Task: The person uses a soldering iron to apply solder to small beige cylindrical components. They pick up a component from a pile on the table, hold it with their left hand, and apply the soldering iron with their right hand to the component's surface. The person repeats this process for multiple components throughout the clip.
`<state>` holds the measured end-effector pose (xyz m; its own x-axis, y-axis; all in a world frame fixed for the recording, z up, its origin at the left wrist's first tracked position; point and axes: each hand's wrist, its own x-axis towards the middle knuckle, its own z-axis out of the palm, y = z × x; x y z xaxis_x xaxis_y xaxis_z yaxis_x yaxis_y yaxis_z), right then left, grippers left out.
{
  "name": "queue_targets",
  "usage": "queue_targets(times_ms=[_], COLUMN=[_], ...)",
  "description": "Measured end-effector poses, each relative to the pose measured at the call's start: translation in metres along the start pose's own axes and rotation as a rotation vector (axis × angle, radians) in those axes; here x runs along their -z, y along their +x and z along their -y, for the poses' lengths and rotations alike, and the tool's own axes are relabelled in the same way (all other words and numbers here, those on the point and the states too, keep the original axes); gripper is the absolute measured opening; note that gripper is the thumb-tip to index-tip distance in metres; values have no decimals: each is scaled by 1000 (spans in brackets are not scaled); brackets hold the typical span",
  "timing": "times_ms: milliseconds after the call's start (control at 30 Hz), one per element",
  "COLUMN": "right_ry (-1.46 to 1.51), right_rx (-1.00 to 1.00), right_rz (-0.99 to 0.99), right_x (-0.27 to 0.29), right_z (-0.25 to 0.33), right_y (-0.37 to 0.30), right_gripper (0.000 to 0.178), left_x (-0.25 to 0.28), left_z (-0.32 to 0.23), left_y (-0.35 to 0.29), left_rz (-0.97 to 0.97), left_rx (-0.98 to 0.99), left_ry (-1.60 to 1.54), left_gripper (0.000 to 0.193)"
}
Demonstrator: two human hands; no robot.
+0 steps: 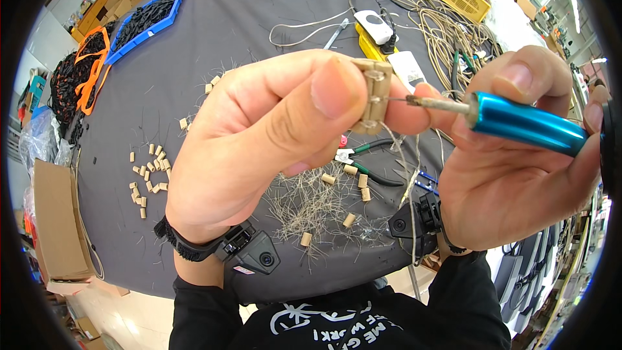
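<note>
A dark-grey cloth-covered table [116,149] fills most of the frame. Over its centre, the left hand [259,129] comes up from the lower left, wrist raised, thumb laid flat along the near face of what it holds and the fingers curled behind. The right hand [512,188] stands in the right part of the frame, palm turned inward, thumb on top of a tool and the fingertips around its rear end. That tool is a soldering-iron-style hand tool [528,126] with a shiny blue barrel; its long axis runs almost level, dipping slightly toward the right, with its thin shaft aimed left.

Below the hands, in the lower middle, lie green-handled pliers [372,174] beside a tangle of cut strands [311,201]. A pale cord [405,162] hangs close by the held piece.

The ribbed tan piece [379,89], with clear beads on its face, is pinched by the left hand just right of the frame's middle. It stands nearly upright, roughly square to the tool, directly left of the tip. The tip's fine point reaches its middle bead; whether they touch I cannot tell. Smaller tan cylinders [163,186] lie loose at left.
</note>
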<state>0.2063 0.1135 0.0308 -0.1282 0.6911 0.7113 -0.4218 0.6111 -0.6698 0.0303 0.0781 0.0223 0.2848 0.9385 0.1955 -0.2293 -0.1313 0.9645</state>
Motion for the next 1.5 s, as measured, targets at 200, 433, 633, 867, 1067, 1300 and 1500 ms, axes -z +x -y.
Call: queue_targets(times_ms=[200,433,633,867,1067,1300,1500], right_ry=[51,44,9,25,7,23,106], right_rx=[-23,-37,-48,-60,-68,-40,64], right_rz=[-22,5,33,22,17,60,90], right_x=[-2,-3,-3,-4,-2,2,11], right_z=[0,-2,-1,-2,1,-2,-3], right_y=[0,0,1,0,0,0,6], right_gripper=[54,56,56,56,55,51,29], left_x=[-5,-6,-4,-5,-4,-2,-3], left_z=[-1,1,3,1,2,2,4], left_y=[1,1,1,-1,2,1,2], left_rz=[-40,-58,-48,-70,-27,-41,-54], left_rx=[-29,-69,-73,-50,-58,-43,-98], left_ry=[3,4,-16,-34,-35,-24,-15], left_gripper=[48,48,48,49,48,49,51])
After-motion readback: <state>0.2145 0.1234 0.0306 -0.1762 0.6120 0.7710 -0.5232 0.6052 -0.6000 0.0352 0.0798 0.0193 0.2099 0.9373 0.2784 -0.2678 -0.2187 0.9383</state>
